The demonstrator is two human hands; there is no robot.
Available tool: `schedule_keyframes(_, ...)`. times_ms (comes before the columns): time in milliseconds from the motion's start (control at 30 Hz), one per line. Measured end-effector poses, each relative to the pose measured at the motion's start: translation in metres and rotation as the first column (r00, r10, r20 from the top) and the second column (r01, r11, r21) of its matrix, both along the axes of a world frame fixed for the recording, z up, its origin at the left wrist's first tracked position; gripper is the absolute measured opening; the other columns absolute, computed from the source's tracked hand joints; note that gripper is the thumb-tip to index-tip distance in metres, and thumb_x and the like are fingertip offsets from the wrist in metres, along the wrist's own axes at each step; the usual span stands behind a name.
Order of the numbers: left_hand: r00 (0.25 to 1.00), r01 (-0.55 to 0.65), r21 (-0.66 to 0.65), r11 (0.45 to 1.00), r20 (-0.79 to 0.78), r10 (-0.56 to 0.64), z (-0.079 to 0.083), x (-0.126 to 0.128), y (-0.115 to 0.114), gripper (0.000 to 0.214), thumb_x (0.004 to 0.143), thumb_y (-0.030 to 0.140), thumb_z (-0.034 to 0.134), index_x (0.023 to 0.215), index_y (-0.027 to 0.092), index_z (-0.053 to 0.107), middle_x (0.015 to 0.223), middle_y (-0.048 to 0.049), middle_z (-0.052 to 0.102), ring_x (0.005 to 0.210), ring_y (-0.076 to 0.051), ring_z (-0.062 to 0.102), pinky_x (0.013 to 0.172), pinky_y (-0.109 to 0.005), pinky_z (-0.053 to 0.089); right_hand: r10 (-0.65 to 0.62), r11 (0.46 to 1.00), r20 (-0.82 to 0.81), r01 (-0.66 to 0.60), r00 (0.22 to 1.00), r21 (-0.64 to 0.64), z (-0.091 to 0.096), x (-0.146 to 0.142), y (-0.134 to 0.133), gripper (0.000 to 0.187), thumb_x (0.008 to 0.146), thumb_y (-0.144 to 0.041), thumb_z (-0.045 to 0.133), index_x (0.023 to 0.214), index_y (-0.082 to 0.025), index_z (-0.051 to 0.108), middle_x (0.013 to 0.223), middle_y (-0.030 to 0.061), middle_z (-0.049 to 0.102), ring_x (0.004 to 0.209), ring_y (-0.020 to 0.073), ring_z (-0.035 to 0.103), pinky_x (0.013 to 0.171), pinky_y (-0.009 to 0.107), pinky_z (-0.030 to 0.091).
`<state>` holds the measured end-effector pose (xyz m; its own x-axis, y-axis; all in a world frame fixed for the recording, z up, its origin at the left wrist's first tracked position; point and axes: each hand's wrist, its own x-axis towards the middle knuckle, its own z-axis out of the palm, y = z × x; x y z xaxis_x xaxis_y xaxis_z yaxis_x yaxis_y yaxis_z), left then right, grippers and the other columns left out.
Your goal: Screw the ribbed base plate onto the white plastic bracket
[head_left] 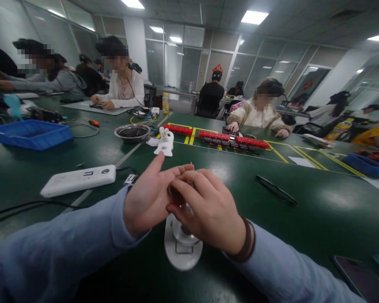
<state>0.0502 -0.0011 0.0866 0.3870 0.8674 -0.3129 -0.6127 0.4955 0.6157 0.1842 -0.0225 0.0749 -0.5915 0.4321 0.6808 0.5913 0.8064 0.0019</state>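
My left hand and my right hand meet above a white oval base with a metal disc on it, on the green table. Both hands pinch a small dark part between their fingertips; a thin pin sticks up from it near the left forefinger, which points away. What the part is I cannot make out. Both sleeves are light blue, and a brown band sits on my right wrist.
A white power bank lies at left, black tweezers at right, a phone at the near right corner. Farther off: a white gadget, metal bowl, blue bins, red terminal strips. Several seated people work around the table.
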Motion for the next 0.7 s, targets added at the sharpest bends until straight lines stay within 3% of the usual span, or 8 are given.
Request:
schedule_keyframes(167, 1.0, 0.003, -0.039, 0.999, 0.017, -0.002, -0.005, 0.005, -0.004, 0.051, 0.084, 0.05, 0.022, 0.088, 0.011, 0.054, 0.066, -0.0043, 0.045, 0.054, -0.012, 0.047, 0.051, -0.023, 0.044, -0.131, 0.979, 0.015, 0.127, 0.991, 0.162, -0.01, -0.005, -0.001, 0.016, 0.082, -0.015, 0.047, 0.085, -0.013, 0.062, 0.083, 0.0072, 0.058, 0.068, 0.0172, 0.044, 0.057, 0.03, 0.039)
schedule_keyframes(300, 0.999, -0.037, 0.002, 0.999, 0.014, 0.037, -0.003, 0.005, -0.009, 0.048, 0.085, 0.047, 0.023, 0.088, 0.01, 0.054, 0.068, -0.005, 0.047, 0.055, -0.012, 0.048, 0.052, -0.025, 0.046, -0.121, 0.974, -0.051, 0.128, 0.991, 0.188, -0.01, -0.007, 0.004, 0.015, 0.08, -0.014, 0.048, 0.078, -0.012, 0.062, 0.068, 0.0059, 0.056, 0.059, 0.0152, 0.043, 0.05, 0.029, 0.036)
schedule_keyframes(400, 0.997, -0.071, 0.033, 0.997, 0.024, 0.07, -0.004, 0.005, -0.007, 0.041, 0.087, 0.041, 0.025, 0.088, 0.011, 0.053, 0.069, -0.0053, 0.049, 0.057, -0.012, 0.051, 0.054, -0.025, 0.048, -0.097, 0.993, -0.288, 0.113, 0.953, 0.038, 0.0, -0.001, 0.005, 0.011, 0.076, -0.014, 0.05, 0.074, -0.015, 0.06, 0.062, 0.0021, 0.054, 0.055, 0.0126, 0.046, 0.049, 0.026, 0.038)
schedule_keyframes(500, 0.987, -0.155, 0.054, 0.986, -0.024, 0.156, -0.014, -0.001, 0.011, 0.018, 0.085, 0.014, 0.034, 0.091, 0.012, 0.051, 0.067, -0.0016, 0.048, 0.054, -0.008, 0.049, 0.05, -0.018, 0.046, -0.139, 0.984, -0.457, 0.069, 0.878, -0.165, 0.012, 0.009, 0.002, 0.006, 0.073, -0.015, 0.053, 0.075, -0.018, 0.058, 0.058, -0.0019, 0.053, 0.049, 0.0099, 0.046, 0.046, 0.022, 0.037)
schedule_keyframes(600, 0.975, -0.198, 0.025, 0.98, -0.096, 0.2, -0.031, -0.011, 0.038, 0.031, 0.076, -0.006, 0.033, 0.098, 0.012, 0.046, 0.077, -0.0035, 0.053, 0.05, -0.005, 0.048, 0.044, -0.013, 0.042, -0.17, 0.956, -0.491, 0.022, 0.855, -0.292, 0.016, 0.016, 0.0, 0.006, 0.073, -0.014, 0.053, 0.074, -0.017, 0.058, 0.057, -0.0033, 0.054, 0.047, 0.0083, 0.047, 0.044, 0.02, 0.037)
schedule_keyframes(700, 0.983, -0.164, -0.081, 0.983, -0.098, 0.156, -0.049, -0.021, 0.058, 0.033, 0.073, -0.009, 0.028, 0.096, 0.01, 0.043, 0.077, -0.0059, 0.054, 0.051, -0.006, 0.05, 0.044, -0.015, 0.044, -0.166, 0.932, -0.461, -0.014, 0.871, -0.362, 0.011, 0.016, 0.003, 0.007, 0.072, -0.014, 0.053, 0.074, -0.015, 0.059, 0.056, -0.0035, 0.053, 0.047, 0.0071, 0.046, 0.045, 0.018, 0.037)
